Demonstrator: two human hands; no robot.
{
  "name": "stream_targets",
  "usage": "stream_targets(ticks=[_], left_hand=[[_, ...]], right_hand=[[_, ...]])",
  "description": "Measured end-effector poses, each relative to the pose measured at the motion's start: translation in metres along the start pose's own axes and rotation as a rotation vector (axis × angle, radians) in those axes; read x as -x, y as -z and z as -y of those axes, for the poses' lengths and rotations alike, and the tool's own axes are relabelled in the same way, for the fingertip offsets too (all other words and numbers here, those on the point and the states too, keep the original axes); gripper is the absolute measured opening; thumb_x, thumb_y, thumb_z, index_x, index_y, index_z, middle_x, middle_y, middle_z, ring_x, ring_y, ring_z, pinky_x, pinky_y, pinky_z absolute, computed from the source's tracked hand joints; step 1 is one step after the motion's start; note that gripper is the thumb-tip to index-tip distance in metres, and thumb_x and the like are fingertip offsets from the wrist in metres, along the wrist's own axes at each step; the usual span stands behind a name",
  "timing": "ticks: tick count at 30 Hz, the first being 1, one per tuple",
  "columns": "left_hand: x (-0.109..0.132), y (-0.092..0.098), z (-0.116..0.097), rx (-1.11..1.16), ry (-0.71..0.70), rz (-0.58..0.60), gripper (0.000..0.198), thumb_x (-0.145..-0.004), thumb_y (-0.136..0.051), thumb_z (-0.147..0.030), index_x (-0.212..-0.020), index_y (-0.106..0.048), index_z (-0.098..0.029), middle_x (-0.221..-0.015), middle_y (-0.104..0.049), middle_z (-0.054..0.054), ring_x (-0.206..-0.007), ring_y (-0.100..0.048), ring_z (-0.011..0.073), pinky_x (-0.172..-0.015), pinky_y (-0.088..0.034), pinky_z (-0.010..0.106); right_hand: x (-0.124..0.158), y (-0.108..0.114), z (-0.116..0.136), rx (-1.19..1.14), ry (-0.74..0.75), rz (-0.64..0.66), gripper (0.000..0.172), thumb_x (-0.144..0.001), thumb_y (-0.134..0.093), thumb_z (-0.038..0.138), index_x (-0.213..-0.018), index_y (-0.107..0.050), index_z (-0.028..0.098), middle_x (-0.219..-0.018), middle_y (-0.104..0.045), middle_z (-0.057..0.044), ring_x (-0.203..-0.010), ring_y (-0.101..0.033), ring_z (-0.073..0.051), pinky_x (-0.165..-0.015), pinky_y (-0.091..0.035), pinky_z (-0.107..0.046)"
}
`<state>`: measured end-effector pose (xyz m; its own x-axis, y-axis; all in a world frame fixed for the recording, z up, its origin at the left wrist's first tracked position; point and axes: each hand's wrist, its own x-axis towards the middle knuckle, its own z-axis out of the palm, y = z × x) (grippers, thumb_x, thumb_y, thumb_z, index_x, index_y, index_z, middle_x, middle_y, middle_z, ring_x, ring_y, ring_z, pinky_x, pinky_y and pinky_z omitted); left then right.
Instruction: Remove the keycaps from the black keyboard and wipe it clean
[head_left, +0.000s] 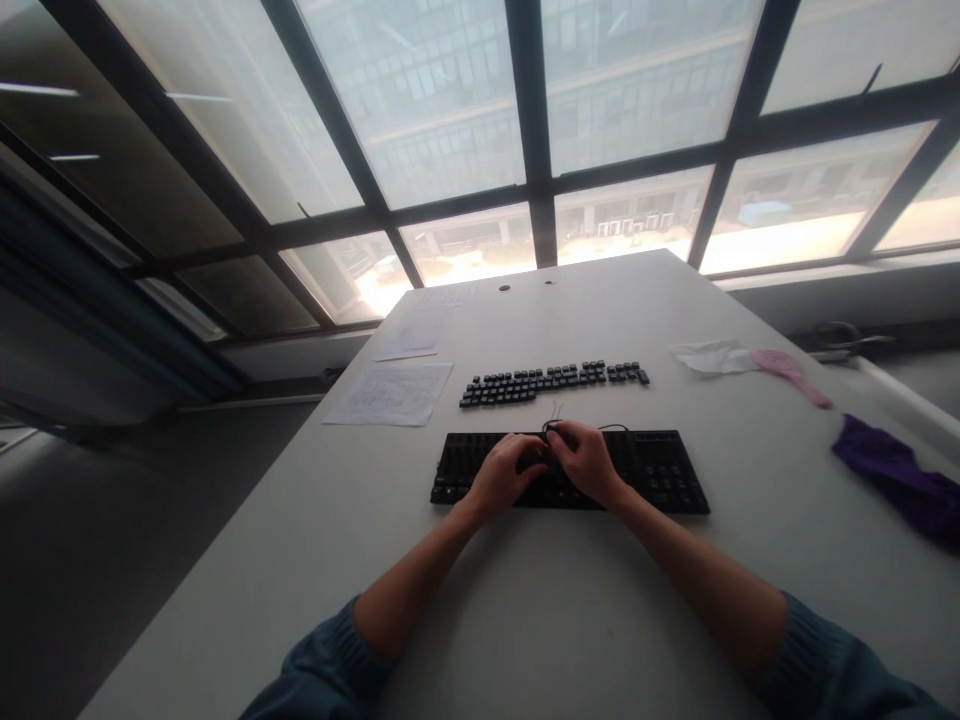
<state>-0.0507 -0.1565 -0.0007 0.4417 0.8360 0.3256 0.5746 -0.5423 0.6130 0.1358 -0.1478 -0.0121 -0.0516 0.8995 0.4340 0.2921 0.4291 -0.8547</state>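
Keyboard (652, 470) on the surface (570, 620), both hands on it.
I see the right hand (589, 460) grip pinched on a wire tool (553, 415); left hand (502, 475) grip, cannot tell. Loose keycaps (551, 382) lie beyond.

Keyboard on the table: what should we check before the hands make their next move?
1. The keyboard lies flat on the table: ok.
2. The left hand rests on the keyboard: ok.
3. The right hand grips the thin wire firmly: cannot tell, too small.
4. The loose keycaps sit in rows beyond the keyboard, apart from it: ok.
5. The papers lie clear of both hands: ok.
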Motion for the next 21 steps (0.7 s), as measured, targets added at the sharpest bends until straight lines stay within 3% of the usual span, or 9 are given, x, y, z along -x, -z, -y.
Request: stream_targets(ticks=[2,6,11,16,21], left_hand=[[0.0,0.0,-0.001,-0.04,-0.019,-0.003,0.036,-0.085,-0.072,-0.024,-0.12,-0.061,-0.024,-0.1,-0.068,0.004,-0.097,-0.06,0.0203,-0.09,-0.05,0.035],[0.0,-0.001,-0.001,-0.166,-0.123,0.055,0.019,-0.091,-0.063,-0.023,-0.11,-0.067,-0.025,-0.104,-0.066,0.006,-0.101,-0.057,0.022,-0.092,-0.049,0.038],[0.001,-0.002,-0.001,-0.142,-0.132,0.022,0.015,-0.091,-0.062,-0.023,-0.105,-0.067,-0.024,-0.109,-0.062,0.007,-0.105,-0.057,0.0226,-0.094,-0.049,0.038],[-0.001,0.003,-0.003,-0.013,-0.049,-0.068,0.011,-0.091,-0.063,-0.024,-0.102,-0.065,-0.022,-0.102,-0.064,0.006,-0.099,-0.059,0.0209,-0.09,-0.05,0.036],[-0.025,0.015,0.002,-0.133,0.005,-0.147,0.01,-0.087,-0.067,-0.024,-0.097,-0.068,-0.022,-0.095,-0.068,0.004,-0.091,-0.06,0.0199,-0.086,-0.049,0.034]], right_hand=[[-0.001,-0.001,-0.002,0.006,-0.036,-0.033,0.028,-0.091,-0.056,0.035,-0.07,-0.062,0.018,-0.06,-0.059,-0.001,-0.057,-0.052,-0.016,-0.055,-0.04,-0.026],[-0.003,-0.002,-0.004,-0.081,-0.099,-0.044,0.029,-0.09,-0.057,0.038,-0.069,-0.06,0.018,-0.059,-0.061,-0.001,-0.056,-0.056,-0.016,-0.053,-0.041,-0.026],[-0.003,-0.001,-0.002,-0.079,-0.097,-0.035,0.028,-0.09,-0.056,0.037,-0.069,-0.059,0.018,-0.057,-0.06,0.0,-0.055,-0.054,-0.016,-0.052,-0.04,-0.026],[-0.003,-0.002,-0.003,0.004,-0.071,-0.031,0.027,-0.09,-0.055,0.035,-0.07,-0.06,0.018,-0.058,-0.058,0.0,-0.056,-0.051,-0.015,-0.054,-0.038,-0.026],[-0.002,-0.002,-0.005,-0.025,-0.069,-0.015,0.026,-0.091,-0.054,0.035,-0.073,-0.062,0.018,-0.062,-0.062,-0.002,-0.058,-0.055,-0.017,-0.056,-0.041,-0.027]])
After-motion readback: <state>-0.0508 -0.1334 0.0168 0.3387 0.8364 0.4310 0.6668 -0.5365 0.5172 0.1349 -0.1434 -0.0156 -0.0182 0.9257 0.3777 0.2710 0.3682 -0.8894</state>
